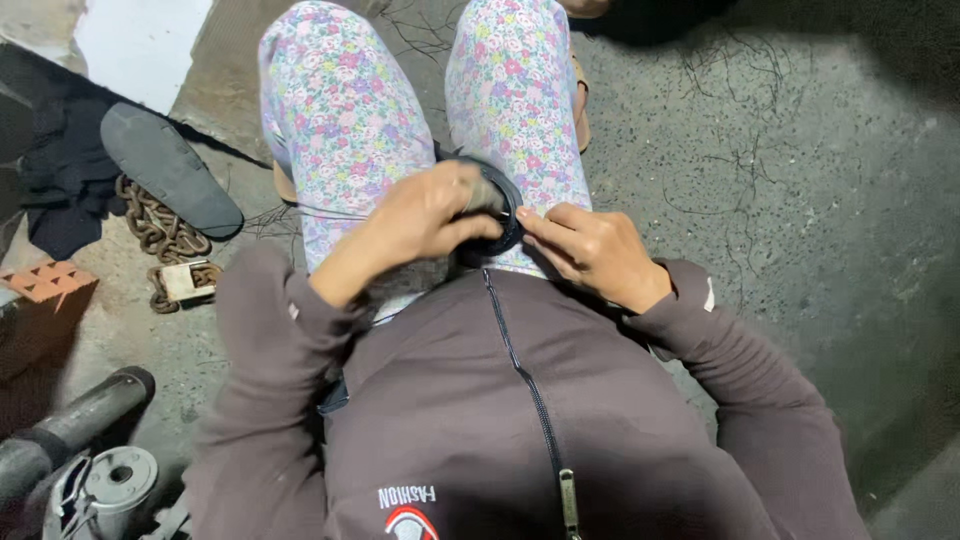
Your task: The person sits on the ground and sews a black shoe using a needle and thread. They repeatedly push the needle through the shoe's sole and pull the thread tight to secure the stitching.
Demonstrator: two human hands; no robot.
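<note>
Head view, frame centre: my left hand point(425, 215) curls closed over the black ring point(497, 215) on my lap, and my right hand point(595, 250) pinches its rim with flat fingertips. I'd best keep the ring braced against my thigh. My left hand hides most of it.

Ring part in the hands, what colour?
Black ring, held on the lap; seen in the head view.
</note>
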